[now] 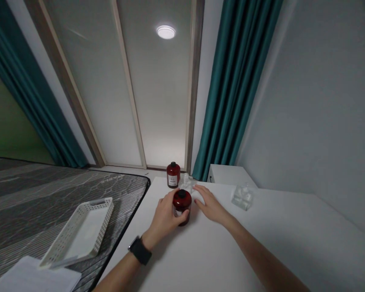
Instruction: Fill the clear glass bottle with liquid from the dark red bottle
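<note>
Item 1. Left hand (165, 219), watch (139, 250) at the wrist. Its fingers were wrapped around a dark red jar (182, 207) with a black cap; the thumb lay along the jar's near side, the other fingers curled behind it. The jar stood upright on the white table (218, 259), its base touching the surface.

Item 2. Right hand (209, 205). It lay palm down on the table just to the right of the jar, fingers spread and holding nothing, close to the jar but apparently not touching it.

Item 3. Second red bottle (173, 174), black cap, pale label. It stood upright beyond the left fingers, near the table's far edge, apart from the held jar.

Item 4. Small clear object (186, 181), just beyond the fingertips of both hands; too faint to identify.

Item 5. Clear box (242, 197), well to the right of the right fingers.

Item 6. White basket tray (79, 233), far left of the left fingers, resting on a grey patterned mat (48, 190), with a white sheet (33, 278) near its closest corner.

Handling note, as judgement: the jar looked smooth and likely glass, so a full-wrap grip low on the body, kept upright, would suit it; the flat right hand was well placed to steady it, and any movement should clear the bottle behind.
</note>
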`<action>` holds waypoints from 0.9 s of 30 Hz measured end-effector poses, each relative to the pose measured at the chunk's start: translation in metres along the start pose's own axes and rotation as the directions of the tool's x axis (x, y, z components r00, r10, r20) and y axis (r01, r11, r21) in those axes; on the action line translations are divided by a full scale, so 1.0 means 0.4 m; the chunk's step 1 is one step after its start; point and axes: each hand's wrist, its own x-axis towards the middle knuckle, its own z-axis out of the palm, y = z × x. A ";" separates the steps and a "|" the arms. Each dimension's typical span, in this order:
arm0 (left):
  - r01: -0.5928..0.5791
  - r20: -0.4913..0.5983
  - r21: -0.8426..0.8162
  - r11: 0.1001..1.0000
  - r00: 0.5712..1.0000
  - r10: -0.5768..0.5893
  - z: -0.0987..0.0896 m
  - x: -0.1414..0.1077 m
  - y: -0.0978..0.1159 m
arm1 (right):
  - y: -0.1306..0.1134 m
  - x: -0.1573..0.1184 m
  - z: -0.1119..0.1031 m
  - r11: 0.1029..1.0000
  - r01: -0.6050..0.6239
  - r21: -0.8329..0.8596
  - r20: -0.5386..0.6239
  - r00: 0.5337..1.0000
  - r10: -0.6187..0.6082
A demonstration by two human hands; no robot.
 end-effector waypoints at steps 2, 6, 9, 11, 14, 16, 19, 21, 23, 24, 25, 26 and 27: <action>0.004 0.034 -0.043 0.999 0.999 -0.003 0.008 0.004 0.015 | -0.029 -0.019 -0.010 1.000 0.014 0.003 -0.002 1.000 -0.014; 0.066 0.084 -0.147 0.987 0.995 -0.054 0.033 0.005 0.037 | -0.083 -0.058 -0.038 0.999 0.013 0.045 0.004 1.000 -0.013; 0.068 0.078 -0.262 0.963 0.996 -0.050 0.052 -0.003 0.045 | -0.106 -0.090 -0.056 0.997 -0.009 0.079 -0.009 1.000 0.009; 0.048 0.073 -0.329 0.943 0.997 -0.025 0.062 -0.012 0.049 | -0.111 -0.113 -0.060 0.995 -0.032 0.094 -0.018 0.999 0.033; 0.032 0.067 -0.400 0.916 0.998 -0.006 0.074 -0.025 0.052 | -0.107 -0.144 -0.050 0.987 -0.084 0.134 -0.057 0.994 0.093; 0.028 0.066 -0.429 0.903 0.998 0.001 0.083 -0.032 0.052 | -0.101 -0.161 -0.035 0.978 -0.119 0.170 -0.118 0.983 0.140; 0.033 0.060 -0.437 0.899 0.998 -0.008 0.097 -0.037 0.051 | -0.098 -0.179 -0.015 0.974 -0.127 0.189 -0.222 0.960 0.168; 0.016 0.031 -0.412 0.911 1.000 -0.003 0.104 -0.039 0.050 | -0.102 -0.186 -0.011 0.981 -0.088 0.170 -0.278 0.951 0.134; -0.055 -0.022 -0.350 0.935 0.998 0.050 0.107 -0.041 0.048 | -0.110 -0.192 -0.017 0.991 -0.029 0.130 -0.335 0.940 0.071; -0.110 -0.055 -0.303 0.947 0.994 0.098 0.107 -0.042 0.048 | -0.115 -0.194 -0.022 0.995 0.000 0.104 -0.363 0.931 0.038; -0.173 -0.090 -0.245 0.954 0.984 0.156 0.105 -0.043 0.048 | -0.122 -0.197 -0.028 0.997 0.027 0.075 -0.390 0.921 0.005; -0.235 -0.119 -0.178 0.955 0.969 0.217 0.103 -0.044 0.048 | -0.128 -0.200 -0.034 0.998 0.048 0.049 -0.413 0.910 -0.024; -0.291 -0.137 -0.109 0.950 0.951 0.276 0.100 -0.046 0.049 | -0.134 -0.203 -0.039 0.997 0.068 0.026 -0.431 0.901 -0.050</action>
